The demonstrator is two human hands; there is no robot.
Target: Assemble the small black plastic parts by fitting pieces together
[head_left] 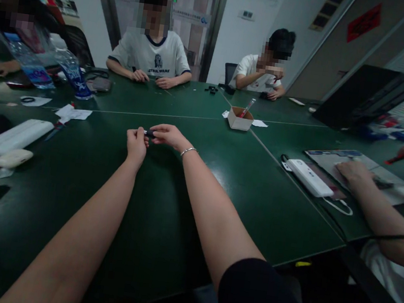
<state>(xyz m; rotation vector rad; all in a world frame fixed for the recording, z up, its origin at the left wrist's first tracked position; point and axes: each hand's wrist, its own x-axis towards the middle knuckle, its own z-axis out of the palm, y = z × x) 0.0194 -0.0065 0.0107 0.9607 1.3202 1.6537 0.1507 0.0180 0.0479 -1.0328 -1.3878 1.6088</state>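
Observation:
A small dark rod-like piece with a silvery part (148,133) is held level between my two hands, above the green table (221,174). The fingers of my left hand (136,146) pinch its left end. My right hand (171,136), with a silver bracelet at the wrist, closes its fingertips on the right end. Much of the piece is hidden by the fingers, so its exact kind cannot be made out. Both arms are stretched forward.
A small cardboard box (240,122) holding a clear tube stands ahead. Left are a white power bank (16,137), papers (74,113) and bottles (73,72). Right are a white power strip (310,178) and a co-worker's arm (376,209). Other people sit opposite.

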